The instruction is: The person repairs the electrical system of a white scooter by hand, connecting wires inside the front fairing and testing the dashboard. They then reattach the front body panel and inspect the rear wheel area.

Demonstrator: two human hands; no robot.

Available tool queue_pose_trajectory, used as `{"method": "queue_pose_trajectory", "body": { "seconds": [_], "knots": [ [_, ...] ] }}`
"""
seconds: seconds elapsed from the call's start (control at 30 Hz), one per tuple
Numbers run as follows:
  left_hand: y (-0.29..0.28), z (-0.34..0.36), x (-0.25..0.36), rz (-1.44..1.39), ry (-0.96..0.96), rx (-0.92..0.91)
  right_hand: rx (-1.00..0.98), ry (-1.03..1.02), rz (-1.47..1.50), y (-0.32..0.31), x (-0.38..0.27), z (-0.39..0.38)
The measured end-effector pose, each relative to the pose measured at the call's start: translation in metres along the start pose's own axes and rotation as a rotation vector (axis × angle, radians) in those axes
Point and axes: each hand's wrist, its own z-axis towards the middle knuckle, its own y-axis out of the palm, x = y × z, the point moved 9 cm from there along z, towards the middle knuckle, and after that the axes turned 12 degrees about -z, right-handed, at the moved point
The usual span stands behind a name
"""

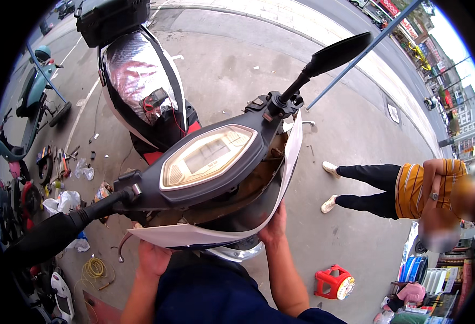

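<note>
A scooter's front panel [205, 235], white along its edge and dark inside, stands tilted away from the handlebar cover, with a gap showing between them. My left hand [154, 259] grips the panel's lower left part from beneath, its fingers mostly hidden behind it. On the other side, my right hand [274, 225] holds the panel's right edge, fingers also partly out of sight. Above the panel sit the dark handlebar cover and its dashboard display [208, 156]. Two black mirrors [341, 49] stick out from the handlebar. Below the panel, part of a headlight [235, 251] shows.
On the silver-covered seat [135, 70] lies a red-and-black meter [155, 103] with a red wire. A person [426, 186] stands at the right with folded arms. A red stool [333, 282] is at lower right. Tools, bags and a coiled yellow hose [94, 268] lie left.
</note>
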Motion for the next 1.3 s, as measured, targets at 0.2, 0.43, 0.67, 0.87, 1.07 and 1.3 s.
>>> {"method": "queue_pose_trajectory", "body": {
  "seconds": [0.2,0.43,0.67,0.87,1.07,1.3],
  "knots": [
    [-0.023,0.002,0.006,-0.048,0.107,0.048,0.007,0.053,-0.073,0.013,-0.005,-0.013],
    [-0.015,-0.001,0.008,-0.013,0.132,0.051,0.371,-0.744,-1.384,0.078,-0.175,-0.065],
    [0.02,0.002,0.001,0.2,0.116,0.055,-0.907,-0.04,-2.228,0.232,-0.079,-0.055],
    [0.013,0.012,0.004,0.099,0.087,0.022,-1.267,0.547,-2.267,0.208,-0.022,-0.02],
    [0.015,0.01,0.001,0.121,0.104,0.038,-1.2,0.479,-2.393,0.201,-0.029,-0.027],
    [-0.026,0.018,0.014,-0.002,0.133,0.088,-1.066,-0.59,-2.555,0.264,-0.017,-0.078]
  ]
}}
